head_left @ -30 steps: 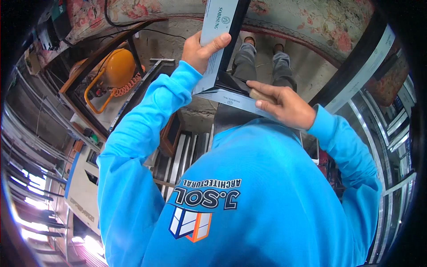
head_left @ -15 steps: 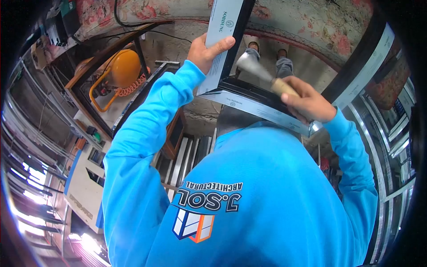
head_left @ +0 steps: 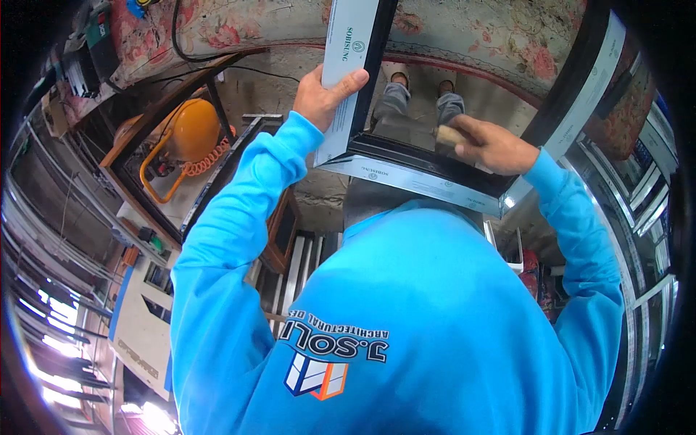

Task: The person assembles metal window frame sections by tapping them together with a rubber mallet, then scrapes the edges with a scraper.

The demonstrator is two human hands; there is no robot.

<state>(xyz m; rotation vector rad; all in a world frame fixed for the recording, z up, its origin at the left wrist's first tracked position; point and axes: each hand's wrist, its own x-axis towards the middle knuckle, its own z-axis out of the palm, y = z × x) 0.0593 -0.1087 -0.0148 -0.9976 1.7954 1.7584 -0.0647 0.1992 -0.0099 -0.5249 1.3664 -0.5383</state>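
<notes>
A black window frame (head_left: 428, 163) with pale protective film along its faces stands in front of my torso. My left hand (head_left: 326, 96) is closed around its left side piece, thumb lying over the printed film. In my right hand (head_left: 496, 147) is a putty knife (head_left: 451, 135) with a light wooden handle, the fingers wrapped round it. Its metal blade is smeared by motion and points left, over the inner side of the near frame piece. The right forearm passes close to the frame's near right corner.
Beyond the frame lies a flower-patterned padded surface (head_left: 478, 43). To the left are a yellow tank with a coiled orange hose (head_left: 196, 127), a brown frame (head_left: 134, 145) and a cream machine (head_left: 141, 319). Metal profiles (head_left: 641, 196) line the right side.
The putty knife's blade has swung down toward the near frame piece. My right hand has shifted slightly left, while my left hand keeps its grip. The view has moved a little.
</notes>
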